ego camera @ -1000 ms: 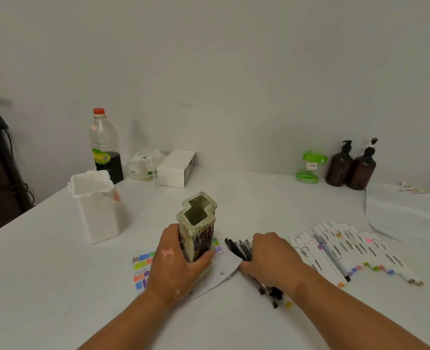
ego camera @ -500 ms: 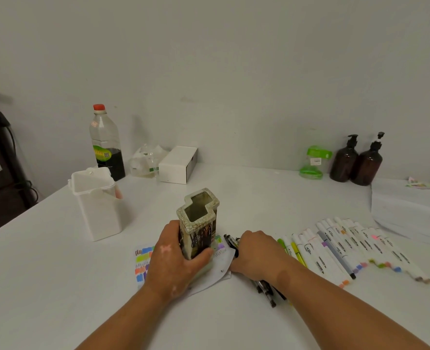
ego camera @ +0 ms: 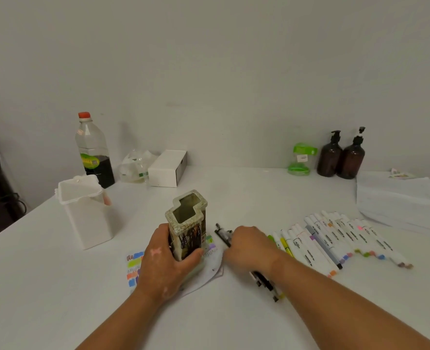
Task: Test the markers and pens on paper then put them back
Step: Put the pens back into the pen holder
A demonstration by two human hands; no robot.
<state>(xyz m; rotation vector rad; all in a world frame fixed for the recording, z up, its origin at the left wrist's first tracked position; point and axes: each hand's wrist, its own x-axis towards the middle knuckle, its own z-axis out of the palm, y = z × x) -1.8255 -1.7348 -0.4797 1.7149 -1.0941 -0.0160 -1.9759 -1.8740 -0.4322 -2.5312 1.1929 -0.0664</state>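
**Both hands low at mid-table: one on the holder, one on the pens**

Left hand [ego camera: 167,260] clamped round the cream crackle-glazed ceramic pen holder [ego camera: 187,223], thumb across its near face. Holder upright, stepped mouth open, standing on the white test paper with colour swatches [ego camera: 133,263].

Right hand [ego camera: 249,248] just beside the holder, not touching it. Fingers curled over a bundle of black pens [ego camera: 265,282] lying on the white table [ego camera: 234,322]. Pen ends stick out past the knuckles and under the wrist. Hand blurred.

Right of it, a fanned row of white-barrelled markers [ego camera: 335,238], packed side by side. Stack of white sheets [ego camera: 398,198] at the right edge.

White plastic tub [ego camera: 85,215] to the left, well apart from the holder.

Wide stretch of table between holder and back wall row: red-capped bottle [ego camera: 94,152], white box [ego camera: 167,169], brown pump bottles [ego camera: 332,157]. Near table edge out of view below the forearms.
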